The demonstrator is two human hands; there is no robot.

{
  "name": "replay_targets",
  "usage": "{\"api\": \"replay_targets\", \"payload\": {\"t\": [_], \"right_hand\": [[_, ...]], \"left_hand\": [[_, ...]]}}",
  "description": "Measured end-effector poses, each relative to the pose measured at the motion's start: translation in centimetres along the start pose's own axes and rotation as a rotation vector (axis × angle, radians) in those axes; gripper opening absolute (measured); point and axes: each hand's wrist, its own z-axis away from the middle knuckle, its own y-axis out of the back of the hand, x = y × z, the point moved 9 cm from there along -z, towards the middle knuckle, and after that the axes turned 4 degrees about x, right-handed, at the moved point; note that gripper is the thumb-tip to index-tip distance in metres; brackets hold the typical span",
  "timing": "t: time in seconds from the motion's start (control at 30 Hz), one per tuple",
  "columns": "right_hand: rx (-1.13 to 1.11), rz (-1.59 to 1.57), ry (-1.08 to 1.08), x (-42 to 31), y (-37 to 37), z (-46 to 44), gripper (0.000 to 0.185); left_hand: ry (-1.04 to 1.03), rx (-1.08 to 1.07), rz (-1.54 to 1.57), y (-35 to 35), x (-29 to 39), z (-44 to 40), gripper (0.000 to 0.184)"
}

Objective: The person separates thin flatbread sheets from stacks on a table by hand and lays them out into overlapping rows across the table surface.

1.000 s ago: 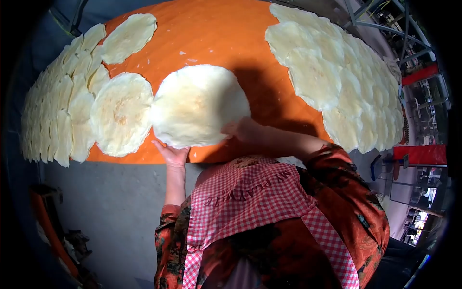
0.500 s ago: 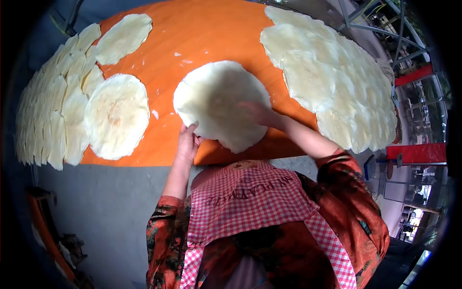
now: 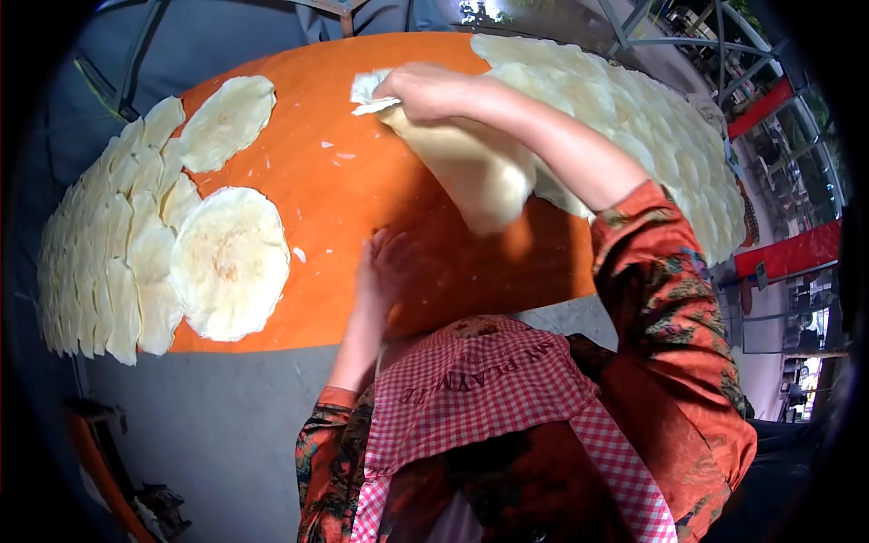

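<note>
My right hand [image 3: 425, 91] is closed around the bunched edge of a thin pale flatbread [image 3: 475, 163], lifted near the far middle of the orange table [image 3: 335, 204]. The flatbread hangs folded and blurred below the hand, toward the right-hand breads. Near the table's front edge, my left hand [image 3: 385, 262] hovers with fingers spread, in shadow and slightly blurred, holding nothing. To its left lies a round flatbread [image 3: 230, 264] with a browned centre.
Overlapping flatbreads [image 3: 118, 244] cover the table's left end, and another oval one [image 3: 226, 122] lies behind them. More overlapping flatbreads [image 3: 661, 145] cover the right end. Metal bars [image 3: 625, 27] stand beyond the table, and grey floor [image 3: 208, 425] shows in front.
The flatbread that lay flat in the middle is now gripped and lifted by my right hand, which has moved away from me. My left hand has let go of its edge.
</note>
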Motion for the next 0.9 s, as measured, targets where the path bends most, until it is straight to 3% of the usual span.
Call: {"api": "replay_targets", "payload": {"t": [0.07, 0.1, 0.17, 0.2, 0.27, 0.37, 0.47, 0.53, 0.63, 0.73, 0.83, 0.9], "right_hand": [[0.128, -0.063, 0.260, -5.6, 3.3, 4.2, 0.019], [-0.012, -0.122, 0.046, -7.4, 3.7, 5.9, 0.021], [-0.096, 0.111, 0.173, -8.7, 0.5, 8.1, 0.025], [-0.032, 0.401, 0.513, -8.3, -5.1, 10.0, 0.027], [0.099, 0.200, 0.617, -7.0, -10.2, 12.7, 0.019], [0.036, 0.249, 0.499, -2.4, -19.5, 16.3, 0.040], [-0.163, -0.575, 0.118, -5.2, -21.1, 13.5, 0.049], [0.230, -0.467, 0.158, -6.8, -23.1, 11.8, 0.054], [0.178, -0.519, 0.082, -9.3, -23.2, 8.7, 0.054], [0.221, -0.637, 0.037, -8.2, -24.9, 7.4, 0.042], [0.164, -0.665, 0.116, -7.3, -25.7, 7.8, 0.037], [0.319, -0.580, 0.328, -7.8, -24.4, 8.6, 0.034]], "left_hand": [[-0.017, -0.025, 0.124, 1.1, 1.8, 0.0, 0.061], [-0.024, -0.061, 0.187, 1.0, 2.8, 0.0, 0.064], [-0.040, -0.124, 0.317, 0.9, 4.4, 0.2, 0.070], [-0.039, -0.059, 0.319, 1.5, 4.8, 0.5, 0.070], [-0.052, -0.157, 0.455, 0.1, 6.3, 1.1, 0.070], [-0.194, -0.106, 0.304, 1.8, 6.4, 2.2, 0.072], [-0.187, -0.067, 0.319, 3.0, 4.5, 3.0, 0.074], [-0.190, -0.062, 0.321, 2.6, 4.4, 3.2, 0.075], [-0.165, 0.014, 0.263, 3.9, 3.7, 3.1, 0.076], [-0.111, -0.122, 0.271, 3.9, 3.7, 3.2, 0.078], [-0.154, -0.014, 0.283, 3.1, 4.0, 4.2, 0.075], [-0.162, -0.022, 0.279, 3.2, 3.9, 4.2, 0.075]]}}
